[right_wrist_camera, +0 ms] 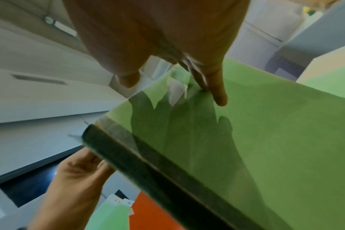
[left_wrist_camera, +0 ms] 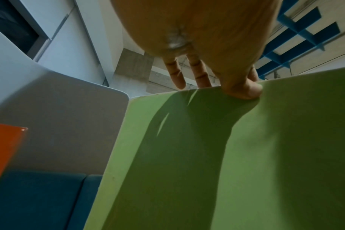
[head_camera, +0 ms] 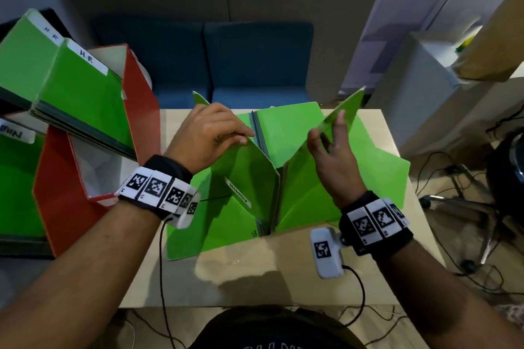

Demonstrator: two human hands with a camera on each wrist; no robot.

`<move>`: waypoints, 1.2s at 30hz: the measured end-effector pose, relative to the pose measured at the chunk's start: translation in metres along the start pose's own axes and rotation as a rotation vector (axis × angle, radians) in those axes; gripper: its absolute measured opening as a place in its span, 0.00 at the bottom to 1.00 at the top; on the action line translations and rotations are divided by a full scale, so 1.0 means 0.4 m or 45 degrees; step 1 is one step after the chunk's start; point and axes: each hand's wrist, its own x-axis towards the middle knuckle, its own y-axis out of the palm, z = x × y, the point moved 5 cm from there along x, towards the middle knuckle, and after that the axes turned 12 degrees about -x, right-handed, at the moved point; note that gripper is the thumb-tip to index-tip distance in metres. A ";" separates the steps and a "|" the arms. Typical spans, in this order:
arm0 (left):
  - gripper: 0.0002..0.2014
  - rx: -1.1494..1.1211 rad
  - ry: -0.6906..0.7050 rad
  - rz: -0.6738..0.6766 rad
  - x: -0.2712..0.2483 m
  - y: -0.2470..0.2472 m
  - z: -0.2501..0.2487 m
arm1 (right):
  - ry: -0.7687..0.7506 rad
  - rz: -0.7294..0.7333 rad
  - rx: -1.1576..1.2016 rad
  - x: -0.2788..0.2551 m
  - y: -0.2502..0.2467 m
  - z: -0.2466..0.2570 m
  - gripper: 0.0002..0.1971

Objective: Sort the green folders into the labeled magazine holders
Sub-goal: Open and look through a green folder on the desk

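Several green folders (head_camera: 380, 176) lie fanned on the beige table (head_camera: 283, 272). My left hand (head_camera: 215, 133) pinches the top edge of one raised folder (head_camera: 249, 167) that bears an upside-down ADMIN label (head_camera: 238, 191). In the left wrist view the thumb (left_wrist_camera: 244, 90) lies on this folder (left_wrist_camera: 236, 155) and the other fingers go behind it. My right hand (head_camera: 331, 142) holds up a second folder's cover (head_camera: 347, 109) between thumb and fingers. The right wrist view shows fingers (right_wrist_camera: 217, 91) on that green cover (right_wrist_camera: 276, 132) beside a dark spine (right_wrist_camera: 158, 171).
Red magazine holders (head_camera: 141, 116) stand at the left of the table. One carries green folders labelled H.R (head_camera: 85, 85). Another green folder with a partly seen label (head_camera: 14, 133) is at the far left. Blue seats (head_camera: 255, 59) stand behind the table, and cables (head_camera: 453, 249) lie on the floor at right.
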 end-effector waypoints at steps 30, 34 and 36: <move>0.33 -0.432 -0.986 -0.256 -0.163 0.218 0.092 | -0.310 0.254 0.525 0.048 -0.037 0.194 0.35; 0.34 -0.506 -1.404 -0.324 -0.238 0.158 0.139 | -0.193 0.190 0.883 0.083 -0.083 0.163 0.32; 0.34 -0.607 -1.457 -0.379 -0.260 0.121 0.152 | -0.126 0.157 0.959 0.102 -0.083 0.127 0.31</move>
